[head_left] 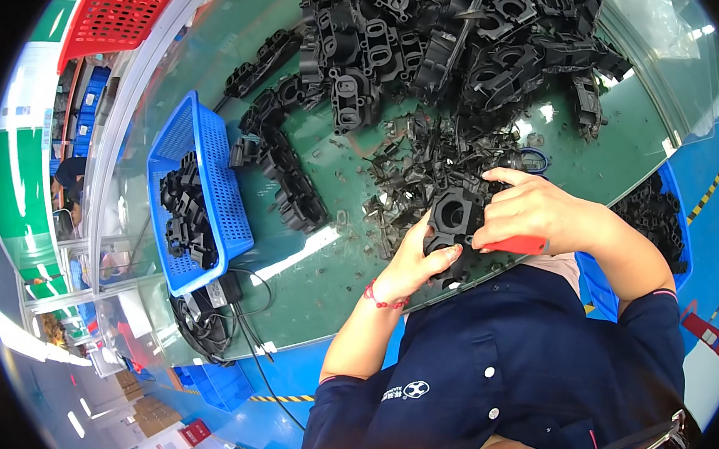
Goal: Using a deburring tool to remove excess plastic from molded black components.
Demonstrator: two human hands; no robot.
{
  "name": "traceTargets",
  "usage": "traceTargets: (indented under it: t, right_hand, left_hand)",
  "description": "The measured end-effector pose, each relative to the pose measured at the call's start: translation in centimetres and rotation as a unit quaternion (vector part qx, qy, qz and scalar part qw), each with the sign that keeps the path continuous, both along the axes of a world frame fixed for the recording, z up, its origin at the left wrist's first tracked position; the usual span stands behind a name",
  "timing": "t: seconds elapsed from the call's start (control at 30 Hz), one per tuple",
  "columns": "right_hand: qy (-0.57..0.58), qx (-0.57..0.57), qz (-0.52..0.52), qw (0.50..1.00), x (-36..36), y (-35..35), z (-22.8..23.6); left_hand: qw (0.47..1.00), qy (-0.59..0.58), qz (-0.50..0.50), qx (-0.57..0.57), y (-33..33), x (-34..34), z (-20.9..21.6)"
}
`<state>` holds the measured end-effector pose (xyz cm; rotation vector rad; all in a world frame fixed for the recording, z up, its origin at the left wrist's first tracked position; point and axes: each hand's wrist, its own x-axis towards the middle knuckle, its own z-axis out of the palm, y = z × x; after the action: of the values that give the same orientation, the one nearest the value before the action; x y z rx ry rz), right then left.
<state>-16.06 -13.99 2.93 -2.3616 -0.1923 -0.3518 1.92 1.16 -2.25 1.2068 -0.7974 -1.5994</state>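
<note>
My left hand [413, 266] is closed around a black moulded plastic part [466, 219] with a round opening, near the table's front edge. Beside it, my right hand [536, 208] holds a red-handled tool [518, 244] in its curled fingers. The tool's working end is hidden, so its exact kind cannot be made out. The right index finger reaches out just above the part, and the other fingertips lie at its right side. Black plastic scraps [405, 165] lie piled just beyond both hands.
A large heap of black moulded parts [364, 45] covers the back of the green table [283, 303]. A row of joined parts [291, 186] lies left of the scraps. A blue basket [230, 224] holds parts; another blue bin [675, 188] stands at the right. Cables [244, 325] hang at the front left.
</note>
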Motion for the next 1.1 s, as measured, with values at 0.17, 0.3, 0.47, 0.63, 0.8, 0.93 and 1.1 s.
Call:
traceTargets:
  t: [0.17,0.3,0.47,0.63,0.8,0.93,1.1]
  right_hand:
    - [-0.149,-0.113,-0.019,0.982,0.1,0.8,-0.8]
    - [-0.238,-0.137,-0.020,0.961,0.3,1.5,-1.5]
    - [-0.213,-0.181,-0.013,0.960,0.2,1.7,-1.4]
    - [-0.204,-0.207,-0.006,0.957,0.5,1.6,-1.8]
    - [-0.246,-0.211,-0.022,0.946,0.9,1.7,-3.4]
    - [-0.239,-0.161,-0.201,0.936,0.2,-0.4,-3.7]
    - [-0.173,0.219,-0.251,0.927,0.3,1.2,-3.2]
  left_hand:
    - [0.991,0.125,0.015,0.051,0.0,0.3,0.3]
    - [0.980,0.185,0.019,0.078,0.3,0.2,0.0]
    - [0.968,0.226,0.031,0.103,0.0,-0.1,0.7]
    - [0.955,0.273,0.025,0.112,0.1,0.1,0.2]
    - [0.956,0.264,0.055,0.116,0.0,-0.5,0.2]
    - [0.977,0.201,0.047,0.047,-0.1,-0.4,0.6]
    - [0.981,0.179,0.068,0.015,-0.1,-0.1,0.8]
